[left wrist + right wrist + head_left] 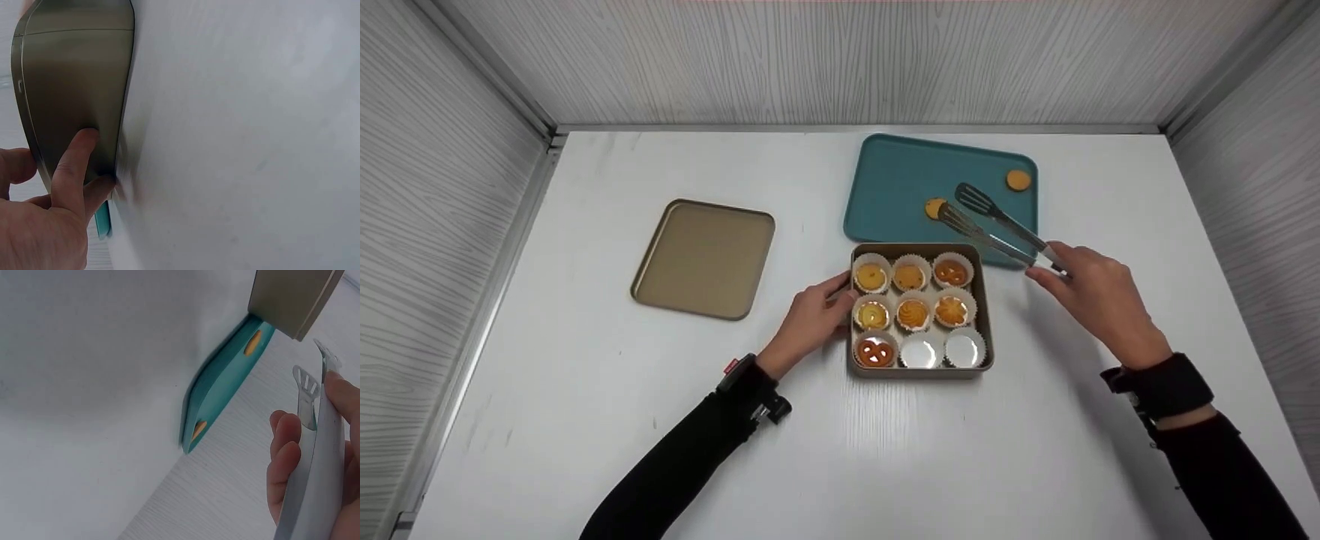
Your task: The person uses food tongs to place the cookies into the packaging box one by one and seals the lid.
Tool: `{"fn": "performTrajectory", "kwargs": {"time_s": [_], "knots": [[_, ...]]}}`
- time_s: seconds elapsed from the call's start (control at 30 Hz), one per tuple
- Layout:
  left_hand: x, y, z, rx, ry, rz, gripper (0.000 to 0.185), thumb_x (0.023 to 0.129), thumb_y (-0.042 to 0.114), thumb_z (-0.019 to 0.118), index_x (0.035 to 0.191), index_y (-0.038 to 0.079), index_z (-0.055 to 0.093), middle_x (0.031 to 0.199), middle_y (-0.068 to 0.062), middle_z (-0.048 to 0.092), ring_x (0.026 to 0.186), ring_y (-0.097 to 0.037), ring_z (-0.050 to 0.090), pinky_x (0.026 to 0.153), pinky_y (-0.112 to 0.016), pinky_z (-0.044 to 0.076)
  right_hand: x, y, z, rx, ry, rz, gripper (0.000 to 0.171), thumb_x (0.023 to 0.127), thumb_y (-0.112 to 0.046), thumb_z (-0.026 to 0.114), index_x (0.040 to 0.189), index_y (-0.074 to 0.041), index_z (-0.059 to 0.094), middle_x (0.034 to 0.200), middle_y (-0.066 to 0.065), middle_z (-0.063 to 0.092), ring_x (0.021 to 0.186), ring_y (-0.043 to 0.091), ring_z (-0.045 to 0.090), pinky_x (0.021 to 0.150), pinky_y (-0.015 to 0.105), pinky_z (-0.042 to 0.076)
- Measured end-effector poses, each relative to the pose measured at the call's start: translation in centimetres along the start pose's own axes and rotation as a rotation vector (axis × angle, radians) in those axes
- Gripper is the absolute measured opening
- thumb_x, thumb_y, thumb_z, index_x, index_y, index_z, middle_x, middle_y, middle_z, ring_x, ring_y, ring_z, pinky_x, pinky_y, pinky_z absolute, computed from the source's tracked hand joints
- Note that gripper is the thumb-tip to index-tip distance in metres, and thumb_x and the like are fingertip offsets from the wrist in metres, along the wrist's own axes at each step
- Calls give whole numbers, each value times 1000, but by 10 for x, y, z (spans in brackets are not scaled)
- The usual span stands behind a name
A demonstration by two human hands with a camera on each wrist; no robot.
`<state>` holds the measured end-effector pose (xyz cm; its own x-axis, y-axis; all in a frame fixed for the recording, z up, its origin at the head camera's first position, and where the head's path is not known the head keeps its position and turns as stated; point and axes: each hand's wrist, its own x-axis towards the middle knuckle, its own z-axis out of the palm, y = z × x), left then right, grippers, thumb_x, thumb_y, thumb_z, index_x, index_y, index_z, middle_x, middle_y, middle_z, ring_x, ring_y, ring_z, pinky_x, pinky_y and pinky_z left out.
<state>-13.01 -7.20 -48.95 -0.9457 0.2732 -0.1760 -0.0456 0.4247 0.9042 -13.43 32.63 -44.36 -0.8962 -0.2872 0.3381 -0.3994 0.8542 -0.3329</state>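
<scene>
A gold square tin [922, 376] holds rows of white paper cups. Several cups contain cookies [913, 313]; two front cups, including the right one [964, 349], hold none. My left hand [812, 319] touches the tin's left side, its fingers [73, 169] against the outer wall in the left wrist view. In my right hand [1099, 296] are metal tongs [997, 244] with white handles [318, 484], gripped over the teal tray [896, 184]. The tongs' slotted ends stand apart. One end overlaps a speckled round cookie [934, 208] in the head view; contact cannot be told.
Another round cookie [1018, 180] lies near the teal tray's far right corner. A gold square lid [703, 259] rests on the white table [810, 465] to the left. Grey wood-grain panels [840, 67] enclose the back and sides.
</scene>
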Motion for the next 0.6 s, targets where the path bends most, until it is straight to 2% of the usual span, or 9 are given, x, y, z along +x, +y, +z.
{"fn": "performTrajectory", "kwargs": {"time_s": [0.13,0.3,0.47,0.6], "knots": [[0,0,0,6,3,-1,54,108,30,52,156,6,46,155,-12,51,140,-24,51,115,-37,40,8,5,7,-30,-24,5,39,93,-23,81,120,3,70,80,16,69,66,27,62,56,43,51],[0,2,0,25,10,7,53,108,30,52,155,6,47,154,-12,52,142,-24,48,116,-38,39,16,9,13,-53,-27,-7,41,93,-22,80,119,8,69,82,22,69,64,32,63,55,48,52],[0,1,-1,31,8,12,54,108,31,51,156,6,47,154,-11,51,143,-23,46,116,-38,39,24,11,18,-78,-71,11,35,94,-21,79,111,7,68,69,15,60,58,28,54,51,41,43],[-1,1,-1,11,2,4,54,108,31,52,156,7,47,155,-11,51,141,-24,50,114,-37,41,30,10,21,-73,-125,51,36,96,-23,77,112,8,68,67,12,57,59,27,52,52,40,41]]}}
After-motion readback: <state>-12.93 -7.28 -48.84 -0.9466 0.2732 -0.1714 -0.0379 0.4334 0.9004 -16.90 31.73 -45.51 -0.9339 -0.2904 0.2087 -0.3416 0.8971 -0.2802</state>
